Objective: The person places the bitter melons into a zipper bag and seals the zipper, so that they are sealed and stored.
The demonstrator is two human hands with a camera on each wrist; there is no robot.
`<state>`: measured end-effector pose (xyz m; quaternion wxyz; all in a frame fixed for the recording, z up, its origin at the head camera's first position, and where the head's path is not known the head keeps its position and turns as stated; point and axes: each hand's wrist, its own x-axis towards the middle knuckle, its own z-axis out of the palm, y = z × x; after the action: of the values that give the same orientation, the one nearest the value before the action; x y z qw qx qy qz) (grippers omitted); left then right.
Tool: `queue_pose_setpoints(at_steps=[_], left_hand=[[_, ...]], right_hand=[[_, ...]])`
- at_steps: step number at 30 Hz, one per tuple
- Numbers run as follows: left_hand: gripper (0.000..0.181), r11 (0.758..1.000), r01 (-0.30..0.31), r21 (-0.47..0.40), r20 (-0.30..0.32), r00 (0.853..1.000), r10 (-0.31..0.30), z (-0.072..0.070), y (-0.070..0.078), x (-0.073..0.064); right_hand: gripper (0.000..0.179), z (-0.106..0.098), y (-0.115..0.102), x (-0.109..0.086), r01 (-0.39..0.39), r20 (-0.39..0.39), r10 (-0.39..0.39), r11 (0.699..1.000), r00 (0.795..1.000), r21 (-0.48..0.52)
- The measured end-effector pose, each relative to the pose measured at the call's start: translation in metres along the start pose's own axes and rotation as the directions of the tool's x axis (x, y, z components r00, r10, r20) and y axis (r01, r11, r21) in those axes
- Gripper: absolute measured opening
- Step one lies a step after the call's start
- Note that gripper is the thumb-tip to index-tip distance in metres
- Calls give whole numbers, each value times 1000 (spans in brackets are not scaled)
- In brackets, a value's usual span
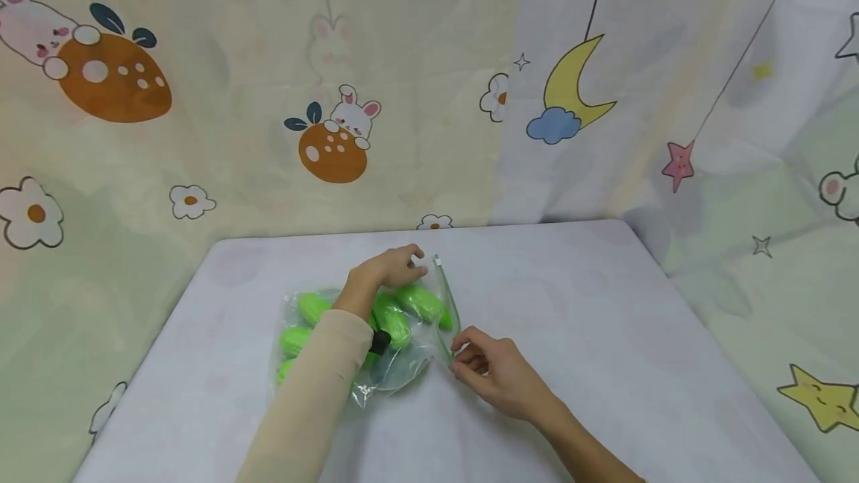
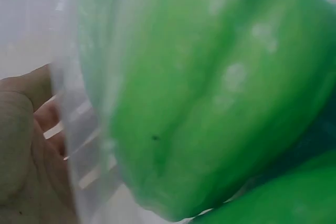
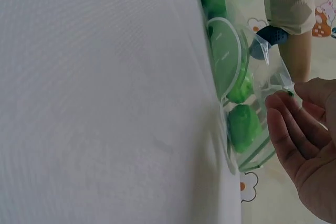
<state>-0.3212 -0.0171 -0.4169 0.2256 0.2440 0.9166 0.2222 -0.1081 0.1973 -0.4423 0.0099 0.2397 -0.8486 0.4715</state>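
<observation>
A clear zip bag (image 1: 403,375) holds several bright green, oblong pieces (image 1: 391,319), which look smooth and lobed up close in the left wrist view (image 2: 210,87). Its green-edged mouth (image 1: 451,297) faces right, with a white slider at the far end. My left hand (image 1: 392,268) reaches over the bag to that far end, thumb and forefinger apart beside the mouth. At the near corner, my right hand (image 1: 493,371) pinches the bag's edge between thumb and fingers. The right wrist view shows this pinch of the right hand (image 3: 310,129) on the clear film.
The bag lies on a table with a white cloth (image 1: 570,304). A patterned curtain (image 1: 429,147) hangs behind the table's far edge and at both sides. A black device (image 1: 380,342) sits on the left wrist, over the bag.
</observation>
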Motion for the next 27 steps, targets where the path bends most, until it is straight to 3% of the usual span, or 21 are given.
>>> queue_pose_setpoints(at_steps=[7,12,18,22,27], left_hand=[[48,999,16,-36,-132,991,-20,-5,-16,-7],[43,998,4,-64,-218,976,-18,-17,-20,-15],[44,981,-24,-191,-284,958,-32,-28,-25,-31],[37,971,-40,-237,-327,944,-41,-34,-39,-45],[28,953,-103,-285,-371,928,-11,-42,-55,-65]], right_hand=[[17,7,0,4,44,-29,-44,999,999,-1],[20,-4,3,2,64,-29,-64,998,998,-9],[30,-29,6,0,103,-7,-104,993,995,-64],[31,-40,2,5,124,21,-122,989,992,-84],[28,-43,0,12,162,50,-158,982,986,-99]])
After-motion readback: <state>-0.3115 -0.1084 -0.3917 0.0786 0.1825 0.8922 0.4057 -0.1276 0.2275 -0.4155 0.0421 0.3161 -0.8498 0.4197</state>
